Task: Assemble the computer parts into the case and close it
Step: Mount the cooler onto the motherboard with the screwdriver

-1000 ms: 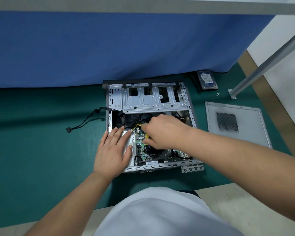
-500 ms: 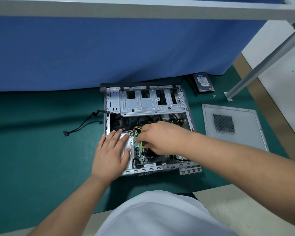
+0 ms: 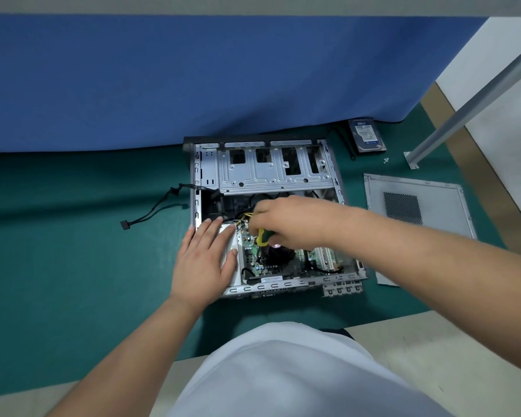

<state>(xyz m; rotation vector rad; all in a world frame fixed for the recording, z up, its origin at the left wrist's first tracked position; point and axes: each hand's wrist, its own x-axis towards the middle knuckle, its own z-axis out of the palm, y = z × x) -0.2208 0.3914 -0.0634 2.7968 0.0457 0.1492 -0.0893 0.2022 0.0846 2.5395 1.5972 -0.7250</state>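
While the open computer case [image 3: 271,218] lies on its side at the centre of the green mat [image 3: 73,266], the left hand [image 3: 205,263] rests flat, fingers straight, on the pale metal power supply box [image 3: 230,251] in the case's 8 o'clock corner. The right hand [image 3: 286,221] reaches in from 4 o'clock, fingers curled around the green-and-yellow handle of a screwdriver [image 3: 263,237], held over the motherboard [image 3: 283,260] near the yellow wires [image 3: 243,219]. The tool tip is hidden. The drive cage [image 3: 271,170] occupies the 12 o'clock portion of the case. A black cable [image 3: 151,215] trails out of the case toward 9 o'clock onto the mat. The side panel [image 3: 418,206], with its mesh vent, lies flat at 3 o'clock, apart from the case. A hard drive [image 3: 367,139] lies at 1 o'clock, against the blue curtain [image 3: 193,79].
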